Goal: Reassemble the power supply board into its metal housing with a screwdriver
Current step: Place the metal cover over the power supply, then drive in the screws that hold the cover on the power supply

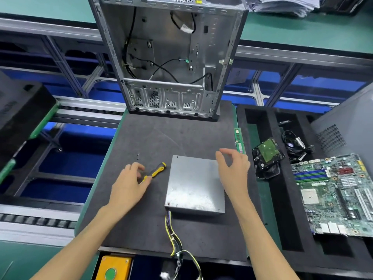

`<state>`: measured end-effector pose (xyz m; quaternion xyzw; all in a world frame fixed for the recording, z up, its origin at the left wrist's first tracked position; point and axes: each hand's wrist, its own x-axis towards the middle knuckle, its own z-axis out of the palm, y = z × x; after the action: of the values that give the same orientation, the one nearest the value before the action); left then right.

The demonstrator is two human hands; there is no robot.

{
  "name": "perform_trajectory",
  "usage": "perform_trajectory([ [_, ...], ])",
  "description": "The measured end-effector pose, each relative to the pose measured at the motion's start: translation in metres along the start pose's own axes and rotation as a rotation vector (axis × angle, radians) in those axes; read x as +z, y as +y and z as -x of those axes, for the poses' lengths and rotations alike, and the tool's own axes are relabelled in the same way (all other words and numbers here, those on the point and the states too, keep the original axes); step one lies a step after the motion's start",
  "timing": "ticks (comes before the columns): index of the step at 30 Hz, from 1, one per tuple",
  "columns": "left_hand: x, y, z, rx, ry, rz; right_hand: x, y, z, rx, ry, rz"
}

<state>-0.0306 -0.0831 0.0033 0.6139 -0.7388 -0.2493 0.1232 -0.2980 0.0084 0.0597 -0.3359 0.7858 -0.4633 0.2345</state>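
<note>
A closed grey metal housing (pixel 195 183) lies flat on a dark foam mat (pixel 161 136); everything else is placed from it. A bundle of yellow and black wires (pixel 171 231) trails from its near left corner toward the viewer. Just left of the housing lies a yellow-and-black screwdriver (pixel 156 170); the left hand (pixel 129 182) curls over its shaft end, fingers touching it, though whether the grasp is closed cannot be told. The right hand (pixel 234 168) hovers over the housing's far right corner, fingers loosely spread, holding nothing. Small loose screws (pixel 137 156) sit further left and beyond. Behind the housing stands an open computer case (pixel 167 57). Judged advice: steady the housing with the right hand, seat each screw squarely, drive gently.
</note>
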Motion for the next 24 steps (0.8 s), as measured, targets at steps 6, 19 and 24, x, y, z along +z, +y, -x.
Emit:
perform_trajectory([
  [6,0.010,0.007,-0.013,0.079,-0.013,-0.062,0.025,-0.045,0.010,-0.094,-0.156,-0.269],
  [19,-0.043,0.056,-0.002,0.257,0.103,0.580,0.076,-0.058,0.004,0.196,-0.258,-0.640],
  [24,-0.028,-0.010,-0.052,-0.036,0.165,0.292,0.068,-0.045,-0.012,0.450,-0.113,-0.975],
])
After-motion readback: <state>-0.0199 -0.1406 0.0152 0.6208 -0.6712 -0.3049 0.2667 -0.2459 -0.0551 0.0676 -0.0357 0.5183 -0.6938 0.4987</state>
